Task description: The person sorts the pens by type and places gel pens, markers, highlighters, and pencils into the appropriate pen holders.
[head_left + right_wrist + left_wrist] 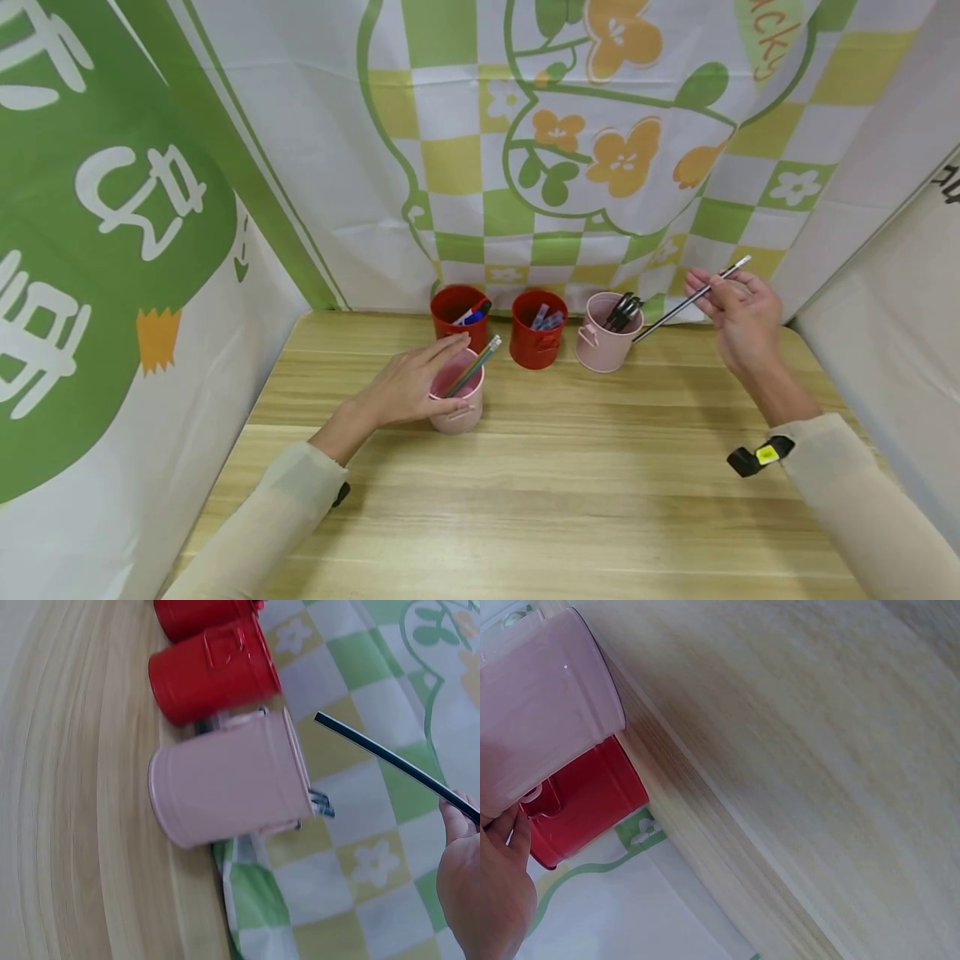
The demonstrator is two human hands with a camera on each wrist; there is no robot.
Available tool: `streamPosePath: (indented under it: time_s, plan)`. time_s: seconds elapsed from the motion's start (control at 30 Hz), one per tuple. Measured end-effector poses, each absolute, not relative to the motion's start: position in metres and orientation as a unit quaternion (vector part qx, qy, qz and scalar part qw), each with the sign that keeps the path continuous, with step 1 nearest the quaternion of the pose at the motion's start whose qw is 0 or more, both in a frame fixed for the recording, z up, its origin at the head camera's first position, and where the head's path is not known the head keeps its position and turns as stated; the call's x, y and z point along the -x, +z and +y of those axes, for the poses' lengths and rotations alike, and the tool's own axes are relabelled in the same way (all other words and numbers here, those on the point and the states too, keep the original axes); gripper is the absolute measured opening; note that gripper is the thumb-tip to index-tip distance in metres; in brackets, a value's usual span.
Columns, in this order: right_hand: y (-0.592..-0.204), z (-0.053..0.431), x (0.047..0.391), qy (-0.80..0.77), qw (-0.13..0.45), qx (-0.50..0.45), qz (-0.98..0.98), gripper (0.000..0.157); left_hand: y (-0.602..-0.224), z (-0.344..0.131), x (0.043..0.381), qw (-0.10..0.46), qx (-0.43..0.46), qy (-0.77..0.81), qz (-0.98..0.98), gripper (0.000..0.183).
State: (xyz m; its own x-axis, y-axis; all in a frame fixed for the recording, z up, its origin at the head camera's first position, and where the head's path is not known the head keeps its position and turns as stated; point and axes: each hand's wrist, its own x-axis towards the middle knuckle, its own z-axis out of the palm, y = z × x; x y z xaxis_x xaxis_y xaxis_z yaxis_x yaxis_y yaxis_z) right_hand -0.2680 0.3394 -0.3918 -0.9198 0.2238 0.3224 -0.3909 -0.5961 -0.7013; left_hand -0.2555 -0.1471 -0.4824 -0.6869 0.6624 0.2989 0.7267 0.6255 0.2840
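Observation:
My left hand [417,380] grips a small pink bucket [459,415] by its upper part, thumb on the near side and fingers on the far side. A couple of pencils [474,367] with eraser ends lean in that bucket. Above the table's right side, my right hand [742,321] pinches a dark striped pencil [678,308], its white end pointing up to the right. The pencil's lower end is near a second pink bucket [602,354] with black-and-silver items [624,312] in it. In the right wrist view the dark pencil [382,752] is apart from that bucket.
Behind the left hand's bucket stands a red bucket [442,321] with marker-like pens [474,315]. Another red bucket [534,350] holds pale translucent items [547,318]. A patterned cloth [525,242] hangs behind the wooden table [570,483], and printed cloths hang at both sides.

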Motion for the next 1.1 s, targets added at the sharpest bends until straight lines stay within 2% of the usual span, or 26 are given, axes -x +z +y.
streamPosePath:
  time_s: [0.37, 0.67, 1.1]
  plan:
    - [-0.392, 0.304, 0.260, 0.877, 0.148, -0.112, -0.442, 0.011, -0.484, -0.147, 0.257, 0.106, 0.398, -0.192, -0.891, 0.096]
    - [-0.389, 0.270, 0.250, 0.875, 0.149, -0.122, -0.444, 0.013, -0.485, -0.146, 0.257, 0.129, 0.405, -0.196, -0.884, 0.095]
    - [-0.391, 0.224, 0.238, 0.862, 0.140, -0.113, -0.473, 0.011, -0.488, -0.147, 0.259, 0.130, 0.405, -0.187, -0.886, 0.095]
